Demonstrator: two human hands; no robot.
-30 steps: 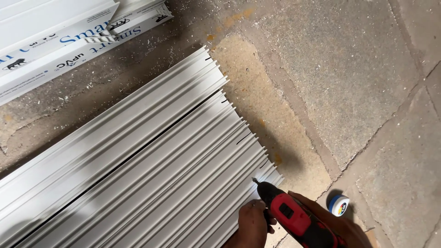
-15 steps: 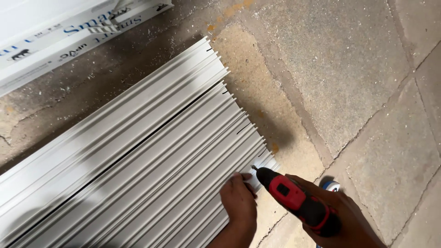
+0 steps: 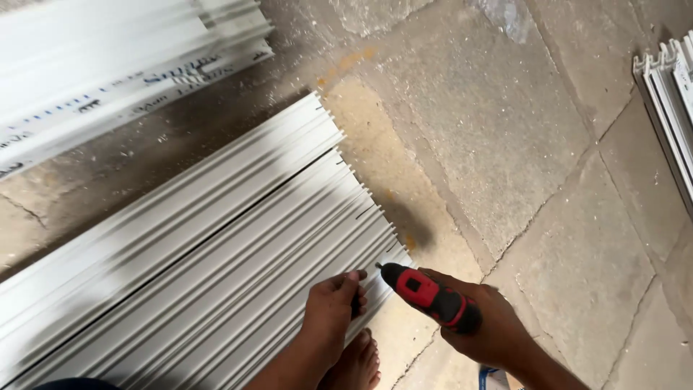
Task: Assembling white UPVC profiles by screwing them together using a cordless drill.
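Bright, even daylight. White profiles (image 3: 180,238) glare at 9 o'clock; stack (image 3: 108,65) at 11 o'clock overexposed and motion-blurred. Soft shadow on floor (image 3: 505,144) beside the profile ends, near centre. Centre sharp, edges slightly smeared.

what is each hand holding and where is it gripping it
The right hand holds a red and black cordless drill by its handle. The left hand rests on the end of a white profile, fingers pinched; anything between them cannot be told.

The row of profiles (image 3: 188,260) lies on the stone floor (image 3: 520,144), another stack (image 3: 108,65) behind it, more profiles (image 3: 668,94) far right; a bare foot (image 3: 355,365) rests beside the row's near end
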